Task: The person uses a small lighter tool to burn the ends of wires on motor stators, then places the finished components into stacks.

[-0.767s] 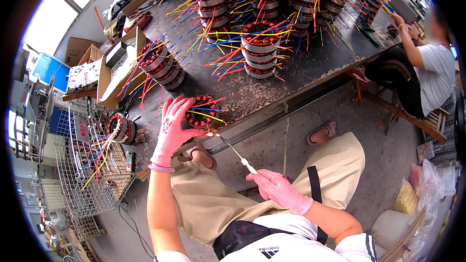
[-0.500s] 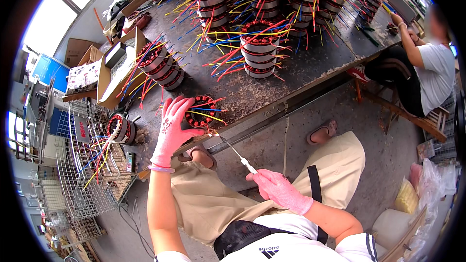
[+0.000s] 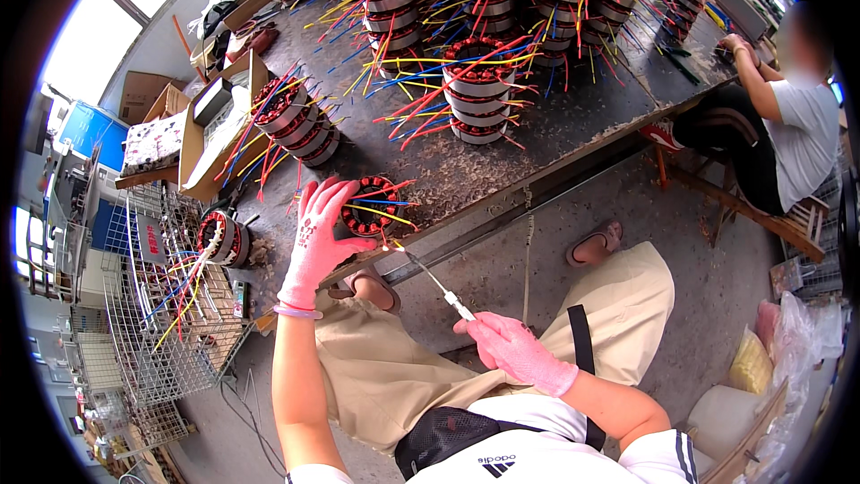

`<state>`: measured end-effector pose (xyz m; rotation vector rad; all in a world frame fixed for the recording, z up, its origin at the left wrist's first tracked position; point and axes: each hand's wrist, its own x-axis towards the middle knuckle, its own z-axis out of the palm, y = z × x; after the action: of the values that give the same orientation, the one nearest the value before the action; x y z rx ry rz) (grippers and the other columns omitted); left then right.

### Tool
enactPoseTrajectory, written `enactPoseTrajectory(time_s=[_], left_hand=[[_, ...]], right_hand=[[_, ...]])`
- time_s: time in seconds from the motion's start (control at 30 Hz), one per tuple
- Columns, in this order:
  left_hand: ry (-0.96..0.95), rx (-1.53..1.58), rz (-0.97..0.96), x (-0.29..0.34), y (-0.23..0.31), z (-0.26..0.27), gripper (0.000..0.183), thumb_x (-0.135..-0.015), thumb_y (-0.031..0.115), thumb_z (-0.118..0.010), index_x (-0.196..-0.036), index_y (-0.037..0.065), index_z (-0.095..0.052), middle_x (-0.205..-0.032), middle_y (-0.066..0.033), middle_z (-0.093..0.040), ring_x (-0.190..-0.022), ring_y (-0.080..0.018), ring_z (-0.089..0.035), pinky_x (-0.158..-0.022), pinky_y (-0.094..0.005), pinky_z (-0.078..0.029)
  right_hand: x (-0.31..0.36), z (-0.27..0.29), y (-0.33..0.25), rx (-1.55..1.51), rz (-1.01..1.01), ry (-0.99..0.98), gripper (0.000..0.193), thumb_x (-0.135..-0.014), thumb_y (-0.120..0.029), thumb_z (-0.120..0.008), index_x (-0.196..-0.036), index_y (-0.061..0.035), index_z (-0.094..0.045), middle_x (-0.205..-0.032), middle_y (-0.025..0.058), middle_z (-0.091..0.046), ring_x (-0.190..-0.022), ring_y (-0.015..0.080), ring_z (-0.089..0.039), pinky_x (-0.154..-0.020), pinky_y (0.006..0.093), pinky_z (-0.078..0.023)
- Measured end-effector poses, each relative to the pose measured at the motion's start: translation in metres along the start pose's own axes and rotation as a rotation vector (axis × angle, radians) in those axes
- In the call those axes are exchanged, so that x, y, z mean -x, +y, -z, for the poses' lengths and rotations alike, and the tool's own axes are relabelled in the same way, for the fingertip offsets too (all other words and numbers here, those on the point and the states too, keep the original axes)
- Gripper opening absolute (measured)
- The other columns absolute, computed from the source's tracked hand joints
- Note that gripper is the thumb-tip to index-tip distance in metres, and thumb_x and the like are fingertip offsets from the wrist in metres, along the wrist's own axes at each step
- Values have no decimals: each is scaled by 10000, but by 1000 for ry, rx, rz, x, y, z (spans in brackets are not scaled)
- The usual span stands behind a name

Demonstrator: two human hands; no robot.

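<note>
A ring-shaped motor stator (image 3: 388, 220) with red windings and red, yellow and blue leads lies at the near edge of the workbench. My left hand (image 3: 321, 231), in a pink glove, grips its left side, fingers along the far part and thumb along the near rim. In my right hand (image 3: 517, 350), also pink-gloved, is a thin tool with a white handle (image 3: 460, 305), fingers closed round it. Its slender shaft slants up and left, and the tip is at the stator's near rim. The exact kind of tip is too small to make out.
Stacked stators (image 3: 479, 94) with loose coloured leads crowd the bench behind. Another stack (image 3: 296, 121) leans at left, near a cardboard box (image 3: 202, 148). A single stator (image 3: 224, 239) lies beside a wire rack (image 3: 143, 305). A co-worker (image 3: 788, 125) sits at the far right.
My hands, the stator and the tool stay nearly where they were. At the far right, the co-worker's hands have come down toward the bench.
</note>
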<state>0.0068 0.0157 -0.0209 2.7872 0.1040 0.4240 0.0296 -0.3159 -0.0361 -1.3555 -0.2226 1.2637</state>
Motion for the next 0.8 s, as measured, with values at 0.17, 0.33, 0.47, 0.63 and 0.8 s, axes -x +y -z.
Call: enactPoseTrajectory(time_s=[0.17,0.33,0.47,0.63,0.8], left_hand=[[4,0,1,1,-1,1,914,-534,288,-878,-1354,67,-543,-1351,-140,-548,-1348,-329,-426,-1185,-503,-234],[0,-2,6,0,0,1,910,-536,294,-879,-1351,68,-544,-1355,-140,-547,-1350,-329,-426,-1183,-511,-236],[0,-7,1,0,-1,0,899,-543,309,-880,-1342,66,-546,-1358,-139,-548,-1349,-331,-429,-1180,-526,-236],[7,-4,-7,1,-2,-1,906,-540,298,-879,-1349,71,-543,-1358,-138,-547,-1349,-330,-428,-1183,-520,-235],[-2,4,-10,0,0,2,923,-529,285,-876,-1360,71,-537,-1351,-142,-545,-1346,-327,-427,-1190,-506,-231]], right_hand=[[1,0,-3,24,0,-1,317,-1048,-273,-466,-1150,-16,-622,-624,-27,-439,-532,57,-400,-491,243,-327],[-1,1,2,12,0,-2,321,-1047,-278,-463,-1145,-17,-623,-621,-23,-440,-529,60,-403,-491,245,-331],[0,1,0,13,-10,0,325,-1046,-283,-461,-1139,-19,-627,-620,-16,-451,-532,63,-416,-493,248,-338],[0,1,1,31,4,13,320,-1042,-282,-465,-1133,-25,-633,-619,-8,-460,-536,68,-425,-497,256,-348],[3,1,-4,43,-16,18,313,-1041,-272,-464,-1145,-29,-632,-619,-7,-461,-538,67,-421,-498,251,-342]])
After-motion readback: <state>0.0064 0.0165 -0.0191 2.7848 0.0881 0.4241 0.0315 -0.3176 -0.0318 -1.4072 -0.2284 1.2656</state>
